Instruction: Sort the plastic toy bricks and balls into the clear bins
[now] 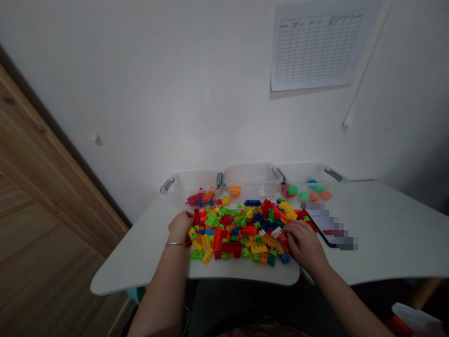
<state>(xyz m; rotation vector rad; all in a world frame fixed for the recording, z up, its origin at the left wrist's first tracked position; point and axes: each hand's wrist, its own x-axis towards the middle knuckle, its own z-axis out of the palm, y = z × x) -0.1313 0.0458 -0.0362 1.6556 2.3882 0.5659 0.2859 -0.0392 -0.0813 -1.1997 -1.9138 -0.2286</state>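
A heap of small plastic building bricks (242, 229) in red, yellow, green, blue and orange covers the middle of a white table (386, 234). My left hand (180, 225), a thin bracelet on its wrist, rests at the heap's left edge with its fingers curled down onto the bricks. My right hand (304, 241) lies on the heap's right edge, its fingers bent among the bricks beside a white brick (276, 232). What either hand holds, if anything, is hidden.
Three clear plastic tubs stand along the wall behind the heap: the left tub (191, 182) and middle tub (250, 175) hold a few bricks, the right tub (308, 175) holds coloured balls. A phone (324, 224) lies right of the heap. A wooden door (42, 196) is at left.
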